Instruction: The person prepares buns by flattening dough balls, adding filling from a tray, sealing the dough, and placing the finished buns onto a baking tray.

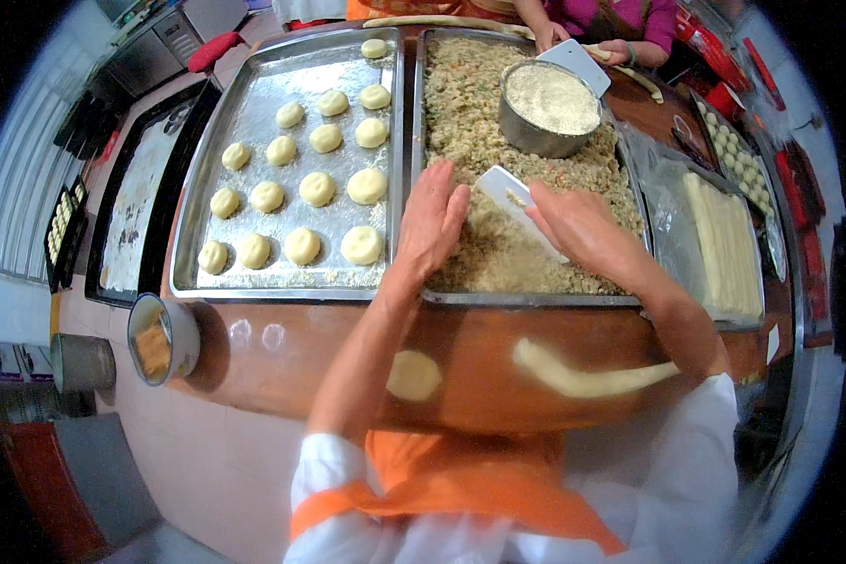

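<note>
My right hand (583, 226) grips a white flat scraper (504, 190) low over the crumbly filling, a few bits of which stick to its blade. Beside it, my left hand (430, 221) hovers at the left edge of the filling tray (526, 300), fingers stretched and thumb apart, apparently holding nothing. The brownish filling (465, 103) covers most of that metal tray. Between me and the tray, a flat dough disc (414, 375) and a curved dough strip (587, 379) lie on the wooden table (338, 331).
Left of the filling, a metal tray (254, 101) holds several dough rounds (317, 189). A round metal bowl of pale crumbs (553, 99) sits on the filling. A small bowl (183, 340) stands front left; long dough strips (724, 249) lie right. Across the table, another person's hands (617, 53) handle dough.
</note>
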